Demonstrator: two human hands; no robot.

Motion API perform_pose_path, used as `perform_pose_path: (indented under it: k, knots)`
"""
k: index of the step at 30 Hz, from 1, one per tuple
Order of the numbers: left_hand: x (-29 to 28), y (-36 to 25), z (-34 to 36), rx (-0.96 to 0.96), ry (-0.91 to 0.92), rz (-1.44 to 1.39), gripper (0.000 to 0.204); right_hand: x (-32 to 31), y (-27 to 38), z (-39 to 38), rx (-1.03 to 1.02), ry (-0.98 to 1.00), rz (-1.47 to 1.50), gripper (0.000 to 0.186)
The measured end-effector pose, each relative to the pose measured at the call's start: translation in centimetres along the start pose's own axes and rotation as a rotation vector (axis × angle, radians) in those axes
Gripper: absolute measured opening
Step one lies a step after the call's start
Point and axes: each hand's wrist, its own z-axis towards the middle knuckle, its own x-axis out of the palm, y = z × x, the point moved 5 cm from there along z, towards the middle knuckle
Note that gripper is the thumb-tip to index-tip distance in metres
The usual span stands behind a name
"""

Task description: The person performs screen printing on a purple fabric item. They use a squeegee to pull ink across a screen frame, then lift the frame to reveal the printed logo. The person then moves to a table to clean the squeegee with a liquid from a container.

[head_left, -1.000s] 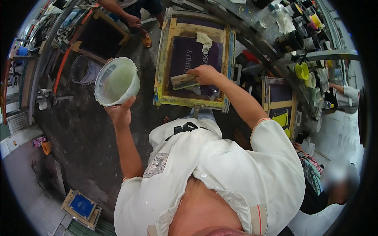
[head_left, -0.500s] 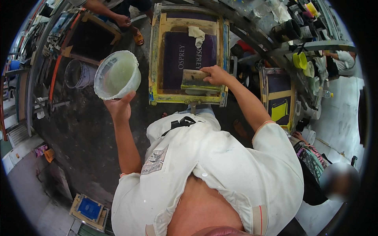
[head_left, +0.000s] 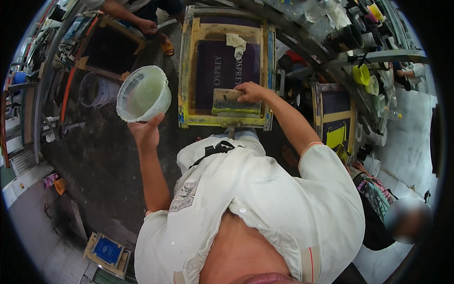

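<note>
My left hand (head_left: 146, 130) is closed round the lower side of a translucent plastic tub (head_left: 144, 93), which tilts and shows a pale green coating or paste inside. My right hand (head_left: 252, 92) grips the right end of a wide squeegee (head_left: 228, 100) with yellow-green stains along its lower edge. That squeegee rests at the near end of a screen-printing frame (head_left: 186, 75), on its dark purple mesh with pale lettering. A crumpled whitish cloth (head_left: 236, 42) lies on the far part of the screen. The frame's taped border is smeared yellow.
To the left stand a clear bucket (head_left: 96, 90) and another taped screen (head_left: 111, 45). At right, a metal rail (head_left: 378, 57) passes above a smaller screen (head_left: 335, 111), near yellow cups (head_left: 361, 74). One person's hand (head_left: 147, 27) shows at the far left; another person sits at the lower right.
My right hand and the squeegee have shifted slightly left and nearer to me on the screen. The tub in my left hand has moved a little right and down.
</note>
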Motion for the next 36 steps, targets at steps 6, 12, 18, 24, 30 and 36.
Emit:
perform_pose_path:
  k: [6, 12, 18, 24, 30, 36]
  knots:
    - [-0.3, 1.0, -1.3, -0.069, -0.009, 0.005, 0.081, 0.5, -1.9, 2.9, 0.224, 0.329, 0.202, 0.055]
    - [-1.9, 2.1, -2.3, -0.114, 0.047, -0.027, 0.083, -1.4, -1.5, 1.3, -0.015, 0.23, 0.716, 0.054]
    - [-4.4, 5.0, -2.0, -0.155, 0.149, 0.094, 0.083, -3.0, 3.4, -4.3, -0.211, -0.158, 0.912, 0.047]
    - [-5.4, 8.7, -3.0, -0.12, 0.202, 0.288, 0.09, -2.5, 9.3, -11.7, -0.382, -0.579, 0.827, 0.04]
    - [-3.2, 11.6, -6.4, 0.022, 0.245, 0.456, 0.096, -1.4, 15.5, -18.7, -0.498, -0.931, 0.638, 0.042]
    - [1.5, 10.1, -10.4, 0.094, 0.276, 0.302, 0.095, 0.2, 22.5, -24.3, -0.594, -1.14, 0.546, 0.041]
